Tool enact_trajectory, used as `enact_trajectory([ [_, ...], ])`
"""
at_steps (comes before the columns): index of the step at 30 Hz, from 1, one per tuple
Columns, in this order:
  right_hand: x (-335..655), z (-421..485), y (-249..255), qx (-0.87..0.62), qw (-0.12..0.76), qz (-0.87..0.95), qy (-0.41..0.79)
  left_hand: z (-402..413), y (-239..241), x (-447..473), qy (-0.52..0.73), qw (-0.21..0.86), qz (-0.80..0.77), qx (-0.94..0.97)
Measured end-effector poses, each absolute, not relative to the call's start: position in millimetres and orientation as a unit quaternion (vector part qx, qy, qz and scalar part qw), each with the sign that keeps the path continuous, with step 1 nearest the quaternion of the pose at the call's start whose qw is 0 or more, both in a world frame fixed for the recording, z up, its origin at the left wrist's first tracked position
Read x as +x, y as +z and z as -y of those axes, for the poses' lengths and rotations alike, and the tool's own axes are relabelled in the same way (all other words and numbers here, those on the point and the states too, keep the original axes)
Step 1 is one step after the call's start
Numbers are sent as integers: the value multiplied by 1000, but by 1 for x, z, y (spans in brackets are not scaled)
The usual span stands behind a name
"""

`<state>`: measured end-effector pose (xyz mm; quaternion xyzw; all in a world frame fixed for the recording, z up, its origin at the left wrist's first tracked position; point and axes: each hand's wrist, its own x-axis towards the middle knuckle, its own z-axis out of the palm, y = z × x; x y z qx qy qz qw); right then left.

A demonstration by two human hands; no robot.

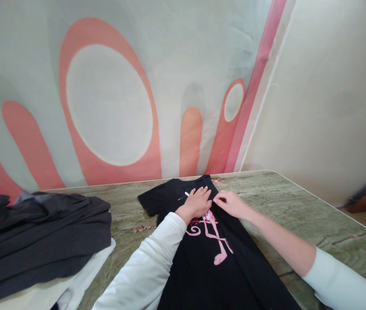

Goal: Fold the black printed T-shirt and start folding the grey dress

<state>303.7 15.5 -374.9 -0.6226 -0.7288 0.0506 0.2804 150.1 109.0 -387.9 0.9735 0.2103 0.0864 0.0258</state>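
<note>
- A black T-shirt (215,267) lies flat on the wood-grain surface (299,215), front up. Its collar end points to 12 o'clock and its hem runs out of view at 6 o'clock.
- The shirt carries a pink cartoon figure (213,237) printed down the chest, with a curled pink tail at the figure's 9 o'clock.
- One short sleeve (150,200) spreads out toward 10 o'clock from the chest. The opposite edge of the shirt runs as a straight line from the collar down toward 5 o'clock.
- A small white speck (186,194) sits near the collar, just at 10 o'clock of the left hand; it is too small to tell what it is.
- The left hand (197,202) rests palm down on the upper chest of the shirt, its fingers (204,193) released and spread flat on the cloth. A white sleeve covers the arm to the wrist.
- The right hand (232,203) lies just at 3 o'clock of the left one, almost touching it. Its fingers (219,199) are bent at the shirt's edge near the collar; whether they pinch the cloth or only press on it cannot be told. Its sleeve is pushed up the forearm.
- A pile of dark grey clothes (41,232) sits on the surface at 9 o'clock of the shirt, well apart from it, lying over a white cloth (86,275).
- Behind the surface, at 12 o'clock, hangs a pale backdrop (112,107) with coral-pink shapes.
</note>
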Motion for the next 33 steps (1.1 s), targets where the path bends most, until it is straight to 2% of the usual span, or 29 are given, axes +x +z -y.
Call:
enact_trajectory([
  [3, 318, -56, -383, -640, 280, 714, 32, -108, -388, 150, 96, 34, -214, 971],
  [6, 332, -94, -396, -655, 225, 720, 52, -106, -387, 150, 102, 58, -224, 967],
  [9, 348, -117, -407, -690, 210, 691, 46, -105, -385, 150, 101, 84, -242, 961],
  [15, 365, -126, -415, -720, 253, 646, 5, -104, -384, 151, 88, 100, -270, 954],
  [21, 364, -110, -407, -691, 311, 651, -46, -105, -384, 151, 84, 95, -272, 954],
  [25, 355, -102, -406, -646, 260, 717, -22, -103, -382, 150, 81, 95, -277, 953],
  [28, 350, -103, -409, -692, 207, 691, -17, -101, -380, 150, 84, 89, -285, 951],
  [33, 349, -103, -409, -724, 207, 657, -28, -103, -379, 144, 104, 84, -297, 946],
])
